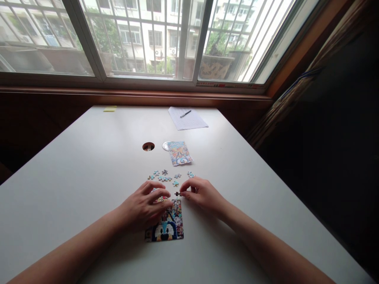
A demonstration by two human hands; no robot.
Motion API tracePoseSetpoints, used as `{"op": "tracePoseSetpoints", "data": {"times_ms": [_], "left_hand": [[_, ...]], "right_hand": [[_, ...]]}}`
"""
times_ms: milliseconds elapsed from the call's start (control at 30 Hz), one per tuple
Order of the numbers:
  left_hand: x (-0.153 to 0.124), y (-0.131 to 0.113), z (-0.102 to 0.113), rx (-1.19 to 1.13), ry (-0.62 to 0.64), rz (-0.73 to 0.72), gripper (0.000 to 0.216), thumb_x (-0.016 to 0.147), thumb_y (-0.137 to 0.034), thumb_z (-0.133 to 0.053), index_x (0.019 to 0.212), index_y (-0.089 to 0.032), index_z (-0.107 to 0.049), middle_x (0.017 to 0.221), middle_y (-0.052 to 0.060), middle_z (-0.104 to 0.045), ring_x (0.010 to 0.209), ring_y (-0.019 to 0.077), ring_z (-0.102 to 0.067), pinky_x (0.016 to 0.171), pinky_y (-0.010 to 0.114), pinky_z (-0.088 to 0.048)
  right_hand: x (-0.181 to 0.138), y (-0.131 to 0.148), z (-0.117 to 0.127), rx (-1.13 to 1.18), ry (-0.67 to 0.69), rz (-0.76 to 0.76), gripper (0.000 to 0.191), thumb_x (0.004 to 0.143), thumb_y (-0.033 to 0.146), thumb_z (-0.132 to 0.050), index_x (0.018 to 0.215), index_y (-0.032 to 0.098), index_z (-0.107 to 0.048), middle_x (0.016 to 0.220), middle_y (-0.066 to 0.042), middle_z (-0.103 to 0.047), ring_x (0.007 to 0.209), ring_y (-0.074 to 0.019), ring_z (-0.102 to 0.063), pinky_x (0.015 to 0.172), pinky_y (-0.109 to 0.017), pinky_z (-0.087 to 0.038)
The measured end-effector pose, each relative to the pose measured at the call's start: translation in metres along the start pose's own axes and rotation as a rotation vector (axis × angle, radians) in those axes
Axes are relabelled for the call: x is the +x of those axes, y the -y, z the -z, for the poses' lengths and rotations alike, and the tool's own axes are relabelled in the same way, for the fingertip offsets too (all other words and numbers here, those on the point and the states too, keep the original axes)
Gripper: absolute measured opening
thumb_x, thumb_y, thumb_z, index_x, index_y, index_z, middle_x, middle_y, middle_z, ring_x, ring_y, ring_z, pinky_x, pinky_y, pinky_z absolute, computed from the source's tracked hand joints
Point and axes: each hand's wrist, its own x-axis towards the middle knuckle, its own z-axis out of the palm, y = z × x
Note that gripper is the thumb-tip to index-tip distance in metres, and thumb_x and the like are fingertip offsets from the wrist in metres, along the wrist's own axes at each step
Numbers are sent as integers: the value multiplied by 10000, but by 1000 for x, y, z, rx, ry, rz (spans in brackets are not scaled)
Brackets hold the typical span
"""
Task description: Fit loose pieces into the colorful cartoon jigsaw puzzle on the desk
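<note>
A partly assembled jigsaw puzzle with a blue cartoon face lies flat on the white table. Over its upper left part rests my left hand, fingers spread and curved, hiding some of the picture. My right hand pinches a small dark puzzle piece between thumb and fingers, just above the puzzle's upper right edge. Beyond the hands several loose puzzle pieces are scattered, mostly light blue. One loose piece lies close to my right fingers.
Farther back, a printed picture sheet partly covers a round silvery disc. A round hole opens in the white table. At the far edge are paper sheets with a pen and a yellow sticky note.
</note>
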Motion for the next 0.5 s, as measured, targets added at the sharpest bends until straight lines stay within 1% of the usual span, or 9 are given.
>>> {"op": "tracePoseSetpoints", "data": {"times_ms": [100, 233, 333, 500], "left_hand": [[1, 0, -1, 13, -9, 3, 392, 906, -139, -603, 1277, -268, -611, 1242, 55, -642, 1209, 280, -477, 1005, 434, -484], [0, 0, -3, 21, -10, 7, 388, 908, -149, -605, 1278, -263, -610, 1254, 59, -637, 1211, 285, -477, 1013, 444, -479], [-1, 0, -4, 28, 1, 14, 398, 912, -162, -609, 1296, -264, -600, 1261, 62, -634, 1216, 288, -477, 1020, 451, -474], [0, -1, -7, 63, -10, 31, 416, 904, -170, -613, 1313, -243, -588, 1259, 74, -633, 1212, 293, -489, 1025, 460, -474]], "right_hand": [[1, 0, -4, -32, 2, 28, 172, 845, 106, -657, 888, 244, -750, 880, -4, -736, 854, -175, -617, 813, -310, -467], [1, -2, -8, -79, -2, 93, 148, 864, 129, -672, 895, 250, -751, 889, -10, -737, 916, -192, -623, 871, -340, -466], [1, -4, -10, -99, -5, 116, 126, 881, 151, -675, 900, 248, -752, 897, -17, -726, 920, -189, -626, 875, -338, -470], [1, -7, -11, -116, -9, 113, 113, 892, 167, -678, 924, 239, -758, 915, -27, -707, 933, -185, -627, 874, -335, -477]]}}
